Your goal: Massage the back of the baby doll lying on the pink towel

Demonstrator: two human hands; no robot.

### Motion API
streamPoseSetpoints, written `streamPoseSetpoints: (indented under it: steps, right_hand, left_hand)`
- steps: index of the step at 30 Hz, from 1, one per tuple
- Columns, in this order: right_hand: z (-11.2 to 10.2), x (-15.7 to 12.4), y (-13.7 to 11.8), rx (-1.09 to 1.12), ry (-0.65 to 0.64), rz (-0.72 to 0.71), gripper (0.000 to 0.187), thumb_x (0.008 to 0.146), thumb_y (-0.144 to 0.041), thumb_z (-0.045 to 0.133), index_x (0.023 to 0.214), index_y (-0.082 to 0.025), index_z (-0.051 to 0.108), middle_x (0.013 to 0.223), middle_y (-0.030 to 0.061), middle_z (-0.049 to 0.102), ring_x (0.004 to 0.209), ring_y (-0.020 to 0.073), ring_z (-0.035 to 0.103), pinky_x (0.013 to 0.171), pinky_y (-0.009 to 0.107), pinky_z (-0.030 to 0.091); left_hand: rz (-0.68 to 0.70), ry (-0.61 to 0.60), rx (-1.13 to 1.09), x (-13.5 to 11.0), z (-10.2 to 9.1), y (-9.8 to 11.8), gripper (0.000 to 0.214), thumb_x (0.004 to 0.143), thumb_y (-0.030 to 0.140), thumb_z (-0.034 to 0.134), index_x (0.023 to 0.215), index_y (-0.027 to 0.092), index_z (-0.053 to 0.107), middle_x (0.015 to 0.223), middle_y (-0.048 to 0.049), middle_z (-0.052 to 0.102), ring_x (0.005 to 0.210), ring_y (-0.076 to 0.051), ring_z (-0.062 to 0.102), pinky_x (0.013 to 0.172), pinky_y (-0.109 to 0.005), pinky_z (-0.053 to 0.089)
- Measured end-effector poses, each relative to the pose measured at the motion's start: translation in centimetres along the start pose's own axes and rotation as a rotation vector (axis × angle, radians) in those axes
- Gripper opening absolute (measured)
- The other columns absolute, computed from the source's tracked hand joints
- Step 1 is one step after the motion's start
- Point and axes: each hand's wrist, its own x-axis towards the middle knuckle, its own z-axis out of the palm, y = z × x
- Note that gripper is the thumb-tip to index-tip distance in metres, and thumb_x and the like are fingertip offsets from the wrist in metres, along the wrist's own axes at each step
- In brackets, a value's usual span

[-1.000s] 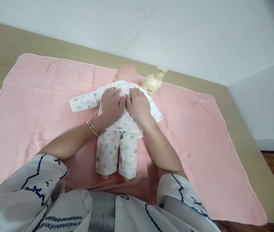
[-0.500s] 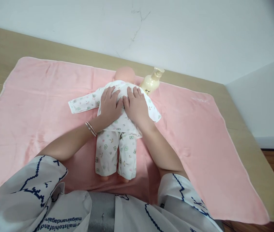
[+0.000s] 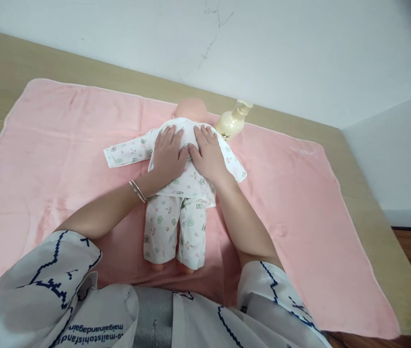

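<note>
The left hand (image 3: 169, 154) and right hand (image 3: 208, 155) rest flat and loosely splayed, side by side, on the torso of a print-clad doll (image 3: 193, 181) lying on a pink blanket (image 3: 300, 217) beside a cream pump bottle (image 3: 231, 123), the blanket spread over a bench (image 3: 82, 68).

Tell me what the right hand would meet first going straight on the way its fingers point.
The right hand rests on the doll's shirt; sliding on over the cloth, it would probably meet the doll's head first. The bottle seems right of that line, though depth is unclear.
</note>
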Motion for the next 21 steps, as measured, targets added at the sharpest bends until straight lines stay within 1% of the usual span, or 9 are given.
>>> streamPoseSetpoints:
  steps: [3, 6, 9, 11, 13, 15, 17, 19, 21]
  right_hand:
    - [0.0, 0.0, -0.2, -0.032, 0.009, -0.011, 0.061, 0.102, -0.032, 0.033, 0.158, -0.009, 0.033, 0.167, 0.0191, 0.03, 0.157, 0.0334, 0.021, 0.128, 0.055, 0.019]
    - [-0.3, -0.4, -1.1, -0.072, 0.015, -0.008, 0.059, 0.102, -0.03, 0.033, 0.157, -0.009, 0.035, 0.166, 0.0189, 0.032, 0.156, 0.0342, 0.025, 0.127, 0.055, 0.022]
    - [-0.6, -1.5, -2.5, -0.14, 0.015, -0.002, 0.056, 0.103, -0.026, 0.032, 0.153, -0.003, 0.04, 0.16, 0.0233, 0.04, 0.152, 0.0358, 0.035, 0.124, 0.052, 0.029]
    - [-0.7, -2.4, -3.5, -0.197, 0.032, 0.0, 0.054, 0.103, -0.023, 0.031, 0.149, 0.001, 0.045, 0.155, 0.0268, 0.047, 0.147, 0.0373, 0.043, 0.122, 0.051, 0.033]
    - [-0.9, -3.0, -4.1, -0.227, 0.052, 0.007, 0.052, 0.103, -0.022, 0.031, 0.146, 0.002, 0.049, 0.151, 0.0275, 0.051, 0.143, 0.0377, 0.048, 0.12, 0.051, 0.035]
    - [-1.0, -2.9, -4.0, -0.206, 0.058, 0.025, 0.051, 0.103, -0.023, 0.032, 0.144, -0.001, 0.052, 0.149, 0.0251, 0.055, 0.141, 0.0363, 0.05, 0.12, 0.051, 0.037]
    - [-1.2, -2.3, -3.3, -0.146, 0.04, 0.045, 0.052, 0.103, -0.029, 0.034, 0.145, -0.004, 0.052, 0.151, 0.0227, 0.053, 0.144, 0.035, 0.048, 0.12, 0.051, 0.037]
    - [-1.1, -1.4, -2.1, -0.088, 0.011, 0.052, 0.057, 0.103, -0.035, 0.035, 0.15, -0.006, 0.045, 0.158, 0.0212, 0.046, 0.149, 0.0348, 0.04, 0.122, 0.053, 0.033]
    - [-1.0, -0.6, -1.1, -0.057, -0.003, 0.019, 0.061, 0.103, -0.039, 0.034, 0.155, -0.008, 0.038, 0.163, 0.0192, 0.037, 0.154, 0.0337, 0.031, 0.125, 0.056, 0.027]
  left_hand:
    - [0.031, -0.008, 0.003, 0.1, -0.2, 0.1, 0.045, 0.1, 0.032, 0.042, 0.141, 0.016, 0.052, 0.157, -0.015, 0.046, 0.151, -0.032, 0.036, 0.128, -0.054, 0.024]
    - [0.075, 0.037, 0.008, 0.0, -0.3, 0.2, 0.039, 0.098, 0.026, 0.043, 0.132, 0.016, 0.058, 0.149, -0.0144, 0.054, 0.145, -0.031, 0.043, 0.124, -0.054, 0.03]
    - [0.141, 0.117, 0.004, -0.3, -0.5, 0.3, 0.028, 0.095, 0.023, 0.046, 0.114, 0.017, 0.066, 0.127, -0.0117, 0.066, 0.125, -0.027, 0.057, 0.115, -0.048, 0.042]
    - [0.182, 0.16, 0.01, -0.5, -0.6, 0.4, 0.023, 0.093, 0.02, 0.047, 0.104, 0.019, 0.068, 0.113, -0.0088, 0.07, 0.112, -0.024, 0.06, 0.106, -0.044, 0.048]
    - [0.18, 0.19, 0.023, -0.6, -0.6, 0.5, 0.021, 0.092, 0.02, 0.049, 0.1, 0.02, 0.069, 0.108, -0.0076, 0.07, 0.107, -0.024, 0.061, 0.102, -0.043, 0.05]
    - [0.122, 0.199, 0.03, -0.7, -0.6, 0.7, 0.022, 0.091, 0.022, 0.051, 0.103, 0.02, 0.068, 0.113, -0.0086, 0.069, 0.11, -0.025, 0.06, 0.104, -0.045, 0.049]
    - [0.038, 0.168, 0.031, -0.6, -0.5, 0.8, 0.028, 0.091, 0.025, 0.051, 0.113, 0.018, 0.066, 0.126, -0.0121, 0.066, 0.121, -0.028, 0.057, 0.111, -0.049, 0.045]
    - [-0.015, 0.107, 0.029, -0.4, -0.4, 0.7, 0.038, 0.093, 0.029, 0.049, 0.127, 0.015, 0.06, 0.142, -0.0166, 0.057, 0.136, -0.032, 0.049, 0.118, -0.054, 0.037]
    - [-0.008, 0.049, 0.022, -0.2, -0.3, 0.5, 0.045, 0.096, 0.032, 0.045, 0.136, 0.014, 0.053, 0.152, -0.0183, 0.049, 0.146, -0.034, 0.04, 0.123, -0.057, 0.03]
